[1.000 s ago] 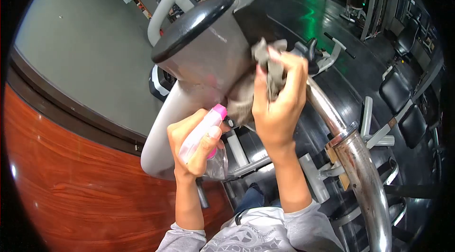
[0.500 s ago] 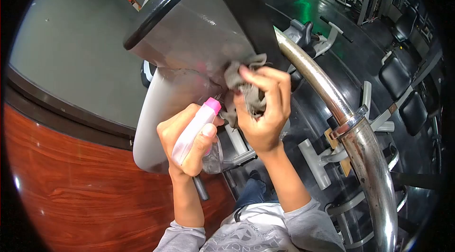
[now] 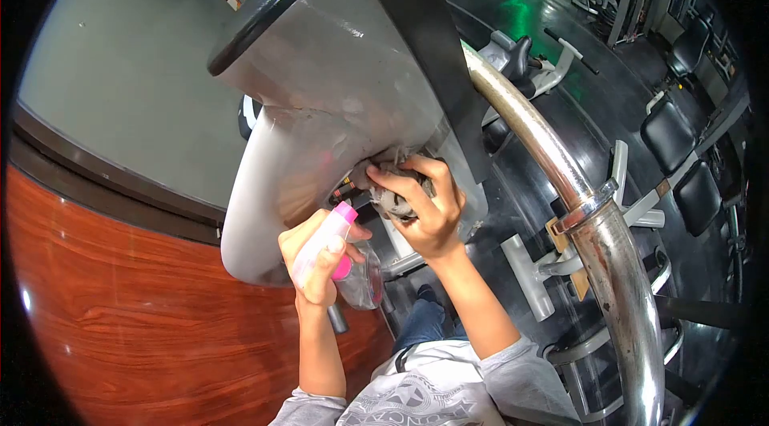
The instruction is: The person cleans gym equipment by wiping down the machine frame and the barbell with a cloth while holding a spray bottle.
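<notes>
My left hand is wrapped round a spray bottle with a pink nozzle, which points up and right toward a grey machine housing. In my right hand is a crumpled grey cloth, pressed against the lower edge of that housing. The housing has a dark, glossy rim along its top and smudges on its surface. My right fingers partly hide the cloth.
A worn chrome tube curves down the right side. Reddish wood panelling lies at the lower left. Beyond are a dark gym floor, black padded seats and an exercise bike.
My right hand has moved down and left with the cloth, now against the housing's lower edge. The housing looks larger and nearer. The spray bottle has shifted slightly down and left.
</notes>
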Motion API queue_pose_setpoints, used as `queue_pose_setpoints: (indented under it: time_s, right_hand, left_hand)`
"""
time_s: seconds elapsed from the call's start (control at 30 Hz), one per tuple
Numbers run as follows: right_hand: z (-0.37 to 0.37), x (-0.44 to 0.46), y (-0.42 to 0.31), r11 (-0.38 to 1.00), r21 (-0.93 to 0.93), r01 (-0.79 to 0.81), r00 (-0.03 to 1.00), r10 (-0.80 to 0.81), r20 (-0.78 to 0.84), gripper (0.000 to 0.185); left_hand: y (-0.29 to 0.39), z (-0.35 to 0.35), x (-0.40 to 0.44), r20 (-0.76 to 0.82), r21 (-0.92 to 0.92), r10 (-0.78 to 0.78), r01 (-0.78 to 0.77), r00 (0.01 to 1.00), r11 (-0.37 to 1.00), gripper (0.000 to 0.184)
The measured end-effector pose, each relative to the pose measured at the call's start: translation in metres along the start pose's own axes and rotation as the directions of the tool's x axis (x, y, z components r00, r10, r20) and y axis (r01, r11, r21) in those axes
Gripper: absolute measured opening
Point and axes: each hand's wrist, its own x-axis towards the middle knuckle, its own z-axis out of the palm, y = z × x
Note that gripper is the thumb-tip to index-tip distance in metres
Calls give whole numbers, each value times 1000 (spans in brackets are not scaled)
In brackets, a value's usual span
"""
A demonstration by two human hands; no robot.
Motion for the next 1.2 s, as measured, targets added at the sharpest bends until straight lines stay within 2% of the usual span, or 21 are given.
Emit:
queue_pose_setpoints:
  time_s: [0.07,0.13,0.17,0.23,0.27,0.33,0.4,0.43,0.53,0.6,0.63,0.73,0.87,0.93,0.97,1.0,1.13,1.17,1.2]
  right_hand:
    - [-5,-21,17,999,-44,18,999,-17,27,41]
    - [-11,-48,35,984,-72,-161,985,165,57,40]
    - [-11,-52,38,984,-74,-161,984,165,60,40]
    - [-11,-48,39,937,66,-343,932,348,-98,36]
    - [-10,-43,41,937,61,-345,932,349,-97,36]
    - [-4,-8,36,940,130,-315,891,340,-300,34]
    - [-2,22,30,938,159,-306,863,344,-368,33]
    - [-4,30,24,953,122,-278,875,303,-378,34]
    - [-4,29,21,937,121,-329,859,350,-375,30]
    - [-4,5,37,867,209,-453,789,499,-358,29]
    - [-4,-15,49,849,159,-503,777,525,-347,28]
    - [-3,-45,62,719,300,-627,661,695,-285,30]
    - [-5,-13,53,759,275,-591,689,652,-318,28]
    - [-8,12,40,922,178,-344,867,384,-317,28]
    - [-11,24,33,957,147,-251,912,285,-296,30]
    - [-11,26,31,960,157,-232,922,269,-278,30]
    - [-10,-24,53,936,158,-316,918,344,-200,28]
    - [-4,-50,64,921,114,-373,896,390,-213,24]
    - [3,-77,75,864,119,-489,837,503,-217,25]
  left_hand:
    - [-4,-1,-4,10,-9,-4,4,1000,1000,61]
    - [-8,-2,-9,18,-18,-10,11,1000,1000,58]
    - [-10,-2,-11,27,-39,-18,19,999,999,59]
    - [-13,0,-14,39,-68,-26,28,999,997,60]
    - [-13,2,-15,41,-97,-40,44,998,994,60]
    - [-14,5,-17,45,-129,-55,61,997,990,60]
    - [-14,9,-19,51,-163,-68,76,996,984,59]
    - [-14,10,-19,53,-165,-70,78,996,983,59]
    - [-16,11,-18,88,-148,-57,70,994,987,58]
    - [-21,12,-18,96,-151,-64,78,993,985,56]
    - [-24,13,-19,97,-156,-64,78,993,985,56]
    - [-31,17,-27,82,-191,-73,88,994,978,54]
    - [-38,18,-34,100,-226,-137,157,985,961,53]
    - [-44,17,-38,115,-216,-164,185,980,959,54]
    - [-46,18,-41,108,-230,-200,220,974,948,54]
    - [-49,18,-44,102,-245,-236,255,966,935,54]
    - [-59,19,-49,66,-262,-222,232,973,937,52]
    - [-60,20,-49,54,-262,-214,220,975,940,52]
    - [-60,21,-50,41,-259,-203,207,978,943,51]
